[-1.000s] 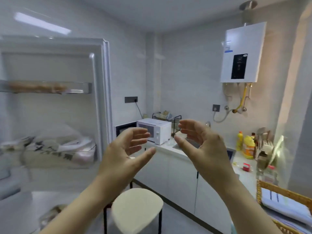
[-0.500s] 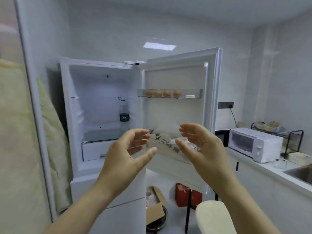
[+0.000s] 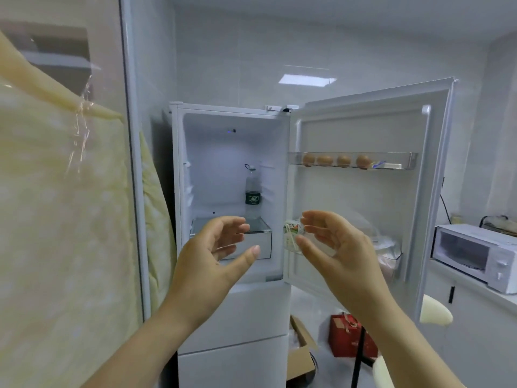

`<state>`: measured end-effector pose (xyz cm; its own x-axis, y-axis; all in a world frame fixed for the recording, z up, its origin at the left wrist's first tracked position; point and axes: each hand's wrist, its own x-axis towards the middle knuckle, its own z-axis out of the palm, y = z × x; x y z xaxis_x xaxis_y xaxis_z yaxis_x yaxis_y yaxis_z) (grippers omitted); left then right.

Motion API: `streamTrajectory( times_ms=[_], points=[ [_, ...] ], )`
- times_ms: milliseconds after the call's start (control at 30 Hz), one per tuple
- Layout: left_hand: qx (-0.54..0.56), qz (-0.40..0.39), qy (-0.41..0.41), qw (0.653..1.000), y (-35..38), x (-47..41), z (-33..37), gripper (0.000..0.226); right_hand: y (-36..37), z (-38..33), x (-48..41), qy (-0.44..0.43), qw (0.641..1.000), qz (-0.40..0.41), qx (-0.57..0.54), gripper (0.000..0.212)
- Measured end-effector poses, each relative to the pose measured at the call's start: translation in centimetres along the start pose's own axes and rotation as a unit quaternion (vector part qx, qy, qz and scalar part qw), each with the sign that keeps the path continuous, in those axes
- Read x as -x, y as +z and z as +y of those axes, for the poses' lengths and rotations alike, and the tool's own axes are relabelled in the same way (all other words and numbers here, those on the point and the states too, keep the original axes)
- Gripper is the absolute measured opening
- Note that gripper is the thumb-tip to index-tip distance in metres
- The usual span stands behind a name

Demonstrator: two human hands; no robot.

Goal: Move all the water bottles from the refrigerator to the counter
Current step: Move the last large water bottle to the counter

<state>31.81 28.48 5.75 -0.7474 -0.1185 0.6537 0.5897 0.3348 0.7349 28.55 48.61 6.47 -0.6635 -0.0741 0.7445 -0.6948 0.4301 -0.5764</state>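
**One bottle in the open refrigerator, both hands empty**

Left of the refrigerator (image 3: 232,303) hangs a pale yellow cloth (image 3: 56,219), behind a glossy panel. The refrigerator's upper compartment stands open. Inside it, a single water bottle (image 3: 252,191) with a dark label stands upright on the glass shelf, toward the back right.

In front of the refrigerator, the left hand (image 3: 212,256) is raised with its fingers loosely curved and its thumb spread, holding nothing. The right hand (image 3: 335,247) faces it palm to palm, well apart from it, and is likewise slack and empty.

The refrigerator door (image 3: 363,130) swings out to the right. Four brown eggs (image 3: 324,160) sit in its upper rack. Behind the right fingertips, a lower door bin holds what may be a small carton (image 3: 291,236), which is too blurred to name.

On the floor below the door lie a cardboard box (image 3: 300,357) and a red box (image 3: 347,337). Right of the refrigerator, a white microwave (image 3: 475,253) rests on the tabletop (image 3: 458,278).
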Motion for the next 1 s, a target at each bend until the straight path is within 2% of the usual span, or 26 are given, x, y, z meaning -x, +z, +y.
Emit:
streamTrajectory(
  times_ms=[233, 700, 1000],
  points=[
    [0.014, 0.013, 0.004, 1.0, 0.0, -3.2, -3.0, 0.036, 2.2, 1.8, -3.3, -0.008, 1.0, -0.003, 0.007, 0.04],
    [0.001, 0.043, 0.02, 0.999, 4.7, -14.5, -9.3, 0.035, 5.1, 11.5, -14.6, -0.045, 0.998, -0.011, -0.031, 0.035],
    [-0.004, 0.055, 0.005, 0.998, 4.8, -20.2, -15.6, 0.035, 10.8, 16.8, -19.6, -0.031, 0.998, -0.027, -0.052, 0.033]
  ],
)
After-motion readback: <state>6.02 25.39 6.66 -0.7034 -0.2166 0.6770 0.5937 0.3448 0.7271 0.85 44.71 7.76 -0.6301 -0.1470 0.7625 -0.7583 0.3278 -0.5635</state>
